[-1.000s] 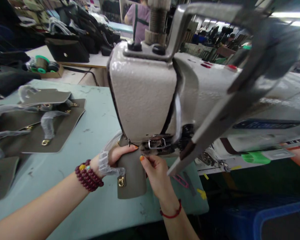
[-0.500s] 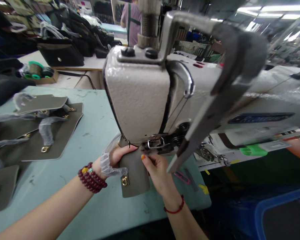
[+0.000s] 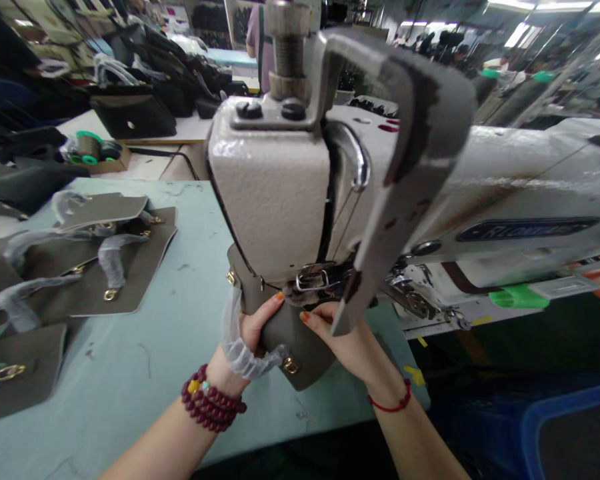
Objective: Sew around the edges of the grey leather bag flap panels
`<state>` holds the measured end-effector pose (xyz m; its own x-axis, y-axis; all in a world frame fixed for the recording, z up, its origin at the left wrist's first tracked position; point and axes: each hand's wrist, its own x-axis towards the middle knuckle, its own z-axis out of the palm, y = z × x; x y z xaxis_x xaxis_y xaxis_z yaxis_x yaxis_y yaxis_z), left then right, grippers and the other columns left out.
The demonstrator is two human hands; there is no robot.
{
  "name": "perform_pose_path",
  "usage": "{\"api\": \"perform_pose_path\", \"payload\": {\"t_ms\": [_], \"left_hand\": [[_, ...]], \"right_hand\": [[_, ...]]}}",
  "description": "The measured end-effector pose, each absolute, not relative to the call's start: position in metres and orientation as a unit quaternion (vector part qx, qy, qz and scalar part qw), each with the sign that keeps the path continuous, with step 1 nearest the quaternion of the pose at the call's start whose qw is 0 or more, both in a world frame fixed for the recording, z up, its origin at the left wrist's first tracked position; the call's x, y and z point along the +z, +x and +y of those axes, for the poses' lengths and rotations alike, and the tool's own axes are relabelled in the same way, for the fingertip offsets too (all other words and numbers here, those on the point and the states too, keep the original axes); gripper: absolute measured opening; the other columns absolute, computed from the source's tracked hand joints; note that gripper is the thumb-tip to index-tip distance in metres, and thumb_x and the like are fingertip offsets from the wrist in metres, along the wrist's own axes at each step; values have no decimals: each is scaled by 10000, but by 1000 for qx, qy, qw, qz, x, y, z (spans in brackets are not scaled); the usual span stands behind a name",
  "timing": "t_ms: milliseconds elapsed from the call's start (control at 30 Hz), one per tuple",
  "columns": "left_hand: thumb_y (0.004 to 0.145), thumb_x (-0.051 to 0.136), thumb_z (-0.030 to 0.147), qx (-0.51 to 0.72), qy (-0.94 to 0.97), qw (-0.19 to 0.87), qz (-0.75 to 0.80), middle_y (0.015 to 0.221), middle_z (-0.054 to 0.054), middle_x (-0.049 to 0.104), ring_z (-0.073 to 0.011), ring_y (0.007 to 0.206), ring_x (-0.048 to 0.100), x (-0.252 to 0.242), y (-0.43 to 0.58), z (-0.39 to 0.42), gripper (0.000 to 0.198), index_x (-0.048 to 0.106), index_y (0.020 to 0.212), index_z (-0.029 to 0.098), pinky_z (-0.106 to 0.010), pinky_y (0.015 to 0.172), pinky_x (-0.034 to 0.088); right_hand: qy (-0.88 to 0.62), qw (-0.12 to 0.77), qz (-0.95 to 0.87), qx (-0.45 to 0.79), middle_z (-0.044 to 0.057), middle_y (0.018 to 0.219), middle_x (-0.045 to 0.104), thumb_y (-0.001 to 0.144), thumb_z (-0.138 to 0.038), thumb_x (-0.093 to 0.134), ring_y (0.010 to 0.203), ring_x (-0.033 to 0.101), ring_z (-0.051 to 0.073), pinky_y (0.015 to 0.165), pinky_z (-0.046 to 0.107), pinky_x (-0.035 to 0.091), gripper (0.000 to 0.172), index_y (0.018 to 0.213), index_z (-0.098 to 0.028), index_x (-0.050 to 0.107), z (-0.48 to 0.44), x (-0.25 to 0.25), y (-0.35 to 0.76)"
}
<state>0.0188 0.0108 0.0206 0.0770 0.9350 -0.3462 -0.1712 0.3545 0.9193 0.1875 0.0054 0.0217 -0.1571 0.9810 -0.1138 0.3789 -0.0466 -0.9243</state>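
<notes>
My left hand (image 3: 253,331) and my right hand (image 3: 336,335) both grip a taupe leather bag flap (image 3: 290,333) under the sewing machine head (image 3: 270,187). The flap lies tilted, with its upper edge running beneath the metal presser foot (image 3: 314,278). A gold fitting (image 3: 291,365) sits near its lower end, partly wrapped in clear plastic film (image 3: 245,350) that lies against my left hand. A second gold fitting (image 3: 230,277) shows at the flap's upper left. The needle area is hidden by the foot and my fingers.
Several matching flaps (image 3: 125,267) lie on the pale blue table (image 3: 180,233) to the left. Black bags (image 3: 133,117) and a box of thread spools (image 3: 93,150) stand on a bench behind. A person (image 3: 257,40) stands at the back. A blue bin (image 3: 570,427) sits low right.
The flap has turned, its lower end swinging right, and my hands have rotated with it. A gold fitting now shows at its upper left. The view has shifted slightly.
</notes>
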Motion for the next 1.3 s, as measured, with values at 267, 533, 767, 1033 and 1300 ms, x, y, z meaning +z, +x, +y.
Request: {"api": "perform_pose_path", "payload": {"t_ms": [267,533,767,1033,1300], "left_hand": [[844,603,459,471,230,667,530,1399,-95,547,-342,1185,605,3,41,-1,651,372,1402,216,-462,928,582],[794,711,392,482,175,701,496,1371,-125,567,-351,1155,621,8,38,-3,693,378,1377,219,-476,885,600],[706,798,321,483,151,713,485,1217,-126,676,-363,1020,683,3,37,-3,646,507,1273,215,-519,834,602],[685,805,301,580,180,617,500,1095,-115,692,-357,1038,671,6,50,-4,368,674,1012,195,-491,877,585],[736,728,409,558,286,561,540,1095,-112,678,-366,1035,660,14,47,0,385,695,1069,218,-511,866,569]], "right_hand": [[-552,283,-670,409,8,568,613,888,-363,582,535,517,135,477,243,289,354,616,-157,677,17,37,201],[-550,298,-690,365,8,563,615,892,-364,577,521,530,140,476,250,292,353,616,-168,677,16,35,202],[-521,283,-709,381,21,675,690,917,-364,570,600,600,155,497,235,362,308,749,-169,740,19,35,205],[-507,264,-720,394,24,700,694,935,-323,553,639,625,170,547,245,425,273,800,-168,732,23,33,209],[-497,323,-705,389,28,677,695,899,-323,598,741,660,221,630,279,498,254,730,-194,735,24,25,207]]}}
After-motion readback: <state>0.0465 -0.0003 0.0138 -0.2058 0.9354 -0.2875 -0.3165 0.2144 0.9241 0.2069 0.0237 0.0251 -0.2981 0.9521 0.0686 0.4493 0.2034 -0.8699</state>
